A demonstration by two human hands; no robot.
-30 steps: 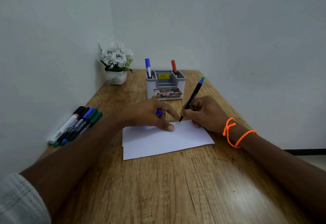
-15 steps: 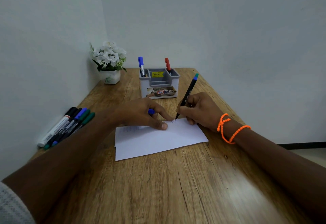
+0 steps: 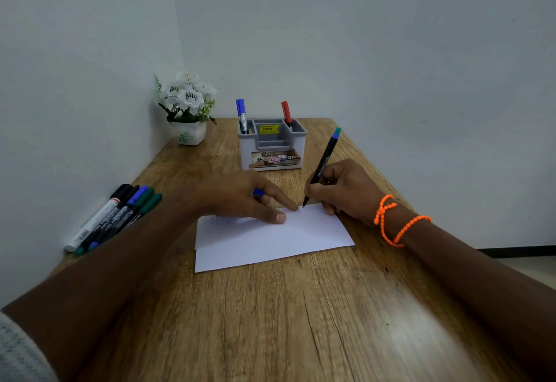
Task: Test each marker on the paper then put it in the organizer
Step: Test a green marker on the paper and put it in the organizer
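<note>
Black slim marker with teal end cap [image 3: 323,164] in right hand [image 3: 346,192], fingers pinched round barrel, tip touching white paper sheet [image 3: 270,240] on wooden bench [image 3: 270,321]. Left hand [image 3: 240,198] presses paper, small blue cap [image 3: 258,192] tucked under curled fingers. Grey plastic organizer [image 3: 272,143] behind paper, blue marker [image 3: 241,113] and red marker [image 3: 286,112] upright inside. Row of untested markers [image 3: 117,216] lies far left by wall.

Right hand [image 3: 346,190] grips a black marker [image 3: 322,166], tip on the white paper [image 3: 270,240] at its far edge. Left hand [image 3: 240,196] presses the paper flat, a blue cap [image 3: 258,192] tucked under its fingers. Grey organizer [image 3: 272,143] behind holds a blue marker [image 3: 241,113] and a red marker [image 3: 285,112]. Spare markers [image 3: 114,219] lie at the table's [image 3: 270,321] left edge.
</note>
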